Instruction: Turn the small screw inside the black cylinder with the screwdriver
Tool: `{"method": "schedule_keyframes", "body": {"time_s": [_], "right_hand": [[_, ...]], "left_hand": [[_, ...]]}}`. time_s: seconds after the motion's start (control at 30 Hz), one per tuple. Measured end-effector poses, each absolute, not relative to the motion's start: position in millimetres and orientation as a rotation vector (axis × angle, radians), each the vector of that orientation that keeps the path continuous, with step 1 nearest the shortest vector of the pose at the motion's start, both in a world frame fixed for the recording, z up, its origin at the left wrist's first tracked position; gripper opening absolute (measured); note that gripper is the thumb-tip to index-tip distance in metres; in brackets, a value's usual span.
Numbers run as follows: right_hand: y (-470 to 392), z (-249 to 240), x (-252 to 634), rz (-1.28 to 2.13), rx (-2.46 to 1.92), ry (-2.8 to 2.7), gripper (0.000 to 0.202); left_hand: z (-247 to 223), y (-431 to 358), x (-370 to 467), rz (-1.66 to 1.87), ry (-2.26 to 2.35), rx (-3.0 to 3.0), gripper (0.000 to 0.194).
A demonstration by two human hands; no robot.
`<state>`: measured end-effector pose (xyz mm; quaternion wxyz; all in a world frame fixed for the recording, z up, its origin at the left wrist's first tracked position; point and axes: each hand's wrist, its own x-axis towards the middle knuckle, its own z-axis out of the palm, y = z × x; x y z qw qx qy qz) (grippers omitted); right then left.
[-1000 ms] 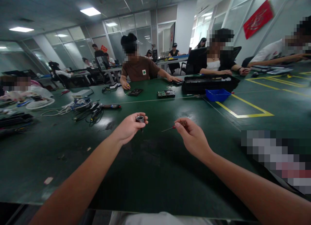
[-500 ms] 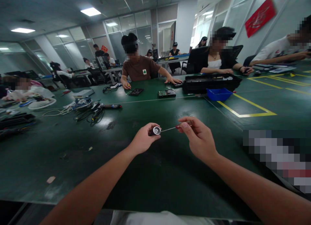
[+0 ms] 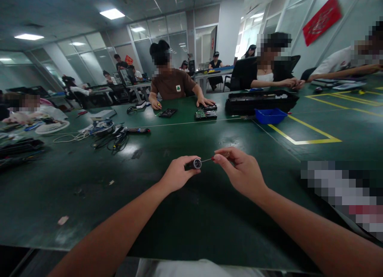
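My left hand [image 3: 176, 175] is closed around a short black cylinder [image 3: 190, 165] with a silver-rimmed, recessed end that faces toward me and to the right. Its exact kind does not show clearly. My right hand [image 3: 243, 169] pinches a screwdriver [image 3: 207, 160] with a thin metal shaft and a reddish, see-through handle, partly hidden by the fingers. The shaft points left, and its tip meets the cylinder's rim or passes just behind it; I cannot tell which. Both hands are held above the green table [image 3: 167, 225].
Beyond my hands lie a circuit-board device [image 3: 206, 115], a dark board [image 3: 167, 113], a long black casing [image 3: 260, 103] and a blue bin [image 3: 271, 116]. Tangled cables [image 3: 115, 139] and a pen-like tool [image 3: 138, 130] are at left. A blurred-out object [image 3: 344, 193] sits right. Co-workers sit opposite.
The cylinder has turned, its open end now angled more to the right. My right hand and the screwdriver have shifted slightly left, closer to it. A co-worker's hand opposite has moved left.
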<state>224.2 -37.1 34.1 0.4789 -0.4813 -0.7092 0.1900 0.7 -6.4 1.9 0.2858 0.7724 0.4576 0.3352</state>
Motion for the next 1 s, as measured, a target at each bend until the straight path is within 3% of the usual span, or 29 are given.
{"method": "schedule_keyframes", "body": {"time_s": [0.27, 0.4, 0.57, 1.0], "right_hand": [[-39.7, 35.4, 224.2, 0.376, -1.175, -1.801, 0.024], [-37.9, 38.2, 225.0, 0.261, -1.277, -1.781, 0.034], [-37.5, 38.3, 225.5, 0.362, -1.167, -1.877, 0.019], [-38.5, 40.0, 225.1, 0.395, -1.176, -1.916, 0.029]], "left_hand": [[-0.7, -5.0, -0.8, 0.929, 1.210, 2.025, 0.039], [0.0, -6.9, 0.4, 0.891, 1.186, 2.062, 0.039], [-1.1, -6.0, -0.5, 0.894, 1.193, 2.090, 0.039], [0.1, -6.7, 0.2, 0.921, 1.204, 2.111, 0.038]]}}
